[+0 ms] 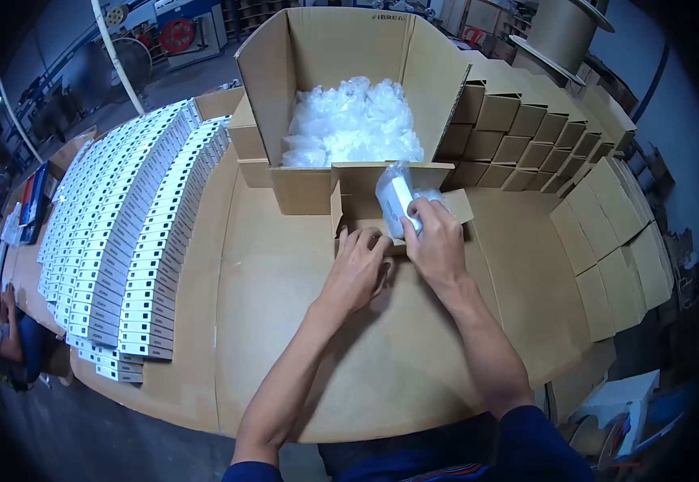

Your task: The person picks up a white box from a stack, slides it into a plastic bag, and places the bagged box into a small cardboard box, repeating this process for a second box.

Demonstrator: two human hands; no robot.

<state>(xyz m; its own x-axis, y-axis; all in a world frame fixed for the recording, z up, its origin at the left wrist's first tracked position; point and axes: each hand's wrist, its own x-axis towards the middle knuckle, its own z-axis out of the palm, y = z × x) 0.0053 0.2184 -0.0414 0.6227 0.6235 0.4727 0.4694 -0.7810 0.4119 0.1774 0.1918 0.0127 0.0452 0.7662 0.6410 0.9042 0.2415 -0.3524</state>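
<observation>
A small open cardboard box point(357, 207) stands on the table in front of me, its side flaps spread. My right hand point(434, 241) is closed around a white box in clear plastic wrap point(398, 201), tilted over the small cardboard box's right half. Clear plastic also shows just behind those fingers. At the small box's front left edge, my left hand point(356, 267) has its fingers curled over the cardboard wall, thumb on the near side. The inside of the small box is partly hidden by my hands.
Behind stands a large carton point(305, 191) holding crumpled clear plastic bags point(353, 124). Rows of white boxes point(124, 233) are stacked at left. Brown cartons point(498, 120) are piled at back right, with more cartons point(607, 241) at right. Another person's arm point(10, 325) shows far left.
</observation>
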